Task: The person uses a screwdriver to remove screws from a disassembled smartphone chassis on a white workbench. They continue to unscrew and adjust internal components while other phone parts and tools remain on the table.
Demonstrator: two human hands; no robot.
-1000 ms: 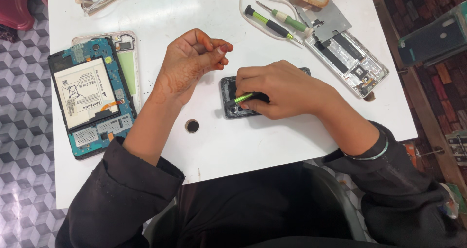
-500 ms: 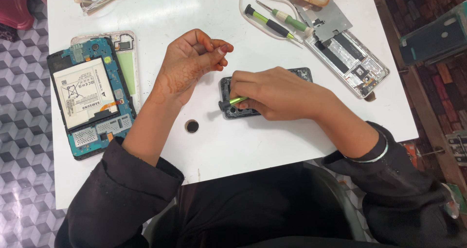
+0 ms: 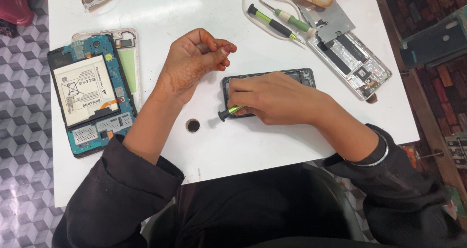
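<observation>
A black opened phone (image 3: 296,75) lies flat on the white table (image 3: 272,146). My right hand (image 3: 277,98) rests over it and grips a small green-and-black screwdriver (image 3: 228,112), whose black cap sticks out past the phone's left edge. My left hand (image 3: 192,63) sits just left of the phone with its fingers curled together near the phone's upper left corner; whether it pinches anything small is hidden. Most of the phone's inside is covered by my right hand.
An opened tablet (image 3: 87,94) with a white battery lies at the left edge. Two more screwdrivers (image 3: 272,21), a white cable and a silver phone frame (image 3: 350,58) lie at the back right. A round hole (image 3: 193,126) is in the table.
My right hand has shifted left over the phone, and the screwdriver's cap now pokes out beyond the phone's left side. My left hand has stayed put.
</observation>
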